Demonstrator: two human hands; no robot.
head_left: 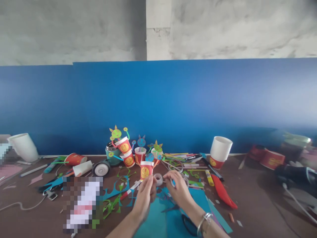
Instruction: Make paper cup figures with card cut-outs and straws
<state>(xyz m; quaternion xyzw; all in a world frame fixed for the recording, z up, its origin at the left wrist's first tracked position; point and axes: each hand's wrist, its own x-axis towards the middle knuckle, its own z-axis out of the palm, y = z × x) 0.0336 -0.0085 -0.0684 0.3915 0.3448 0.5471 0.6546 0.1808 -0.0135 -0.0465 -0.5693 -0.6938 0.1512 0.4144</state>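
In the middle of the head view, my left hand (146, 195) is closed, thumb upright against the fingers; what it pinches is hidden. It is just in front of a red and white paper cup (146, 171) with a blue paper face (149, 158). My right hand (177, 185) is bent inward, fingertips pinched together on something too small to make out. Between the hands shows a clear tape roll (158, 179); whether a hand touches it I cannot tell. Below lie blue paper sheets (153, 221). Scissors (189, 225) lie partly under my right forearm.
Behind stand cup figures with paper faces, one a stacked pair (123, 145), near a teal jar (112, 155). Blue paper scraps (115, 191), a yellow glue stick (209, 178), a red pointed item (223, 191) and stacked white cups (220, 148) surround the hands. A blue partition (173, 99) closes the back.
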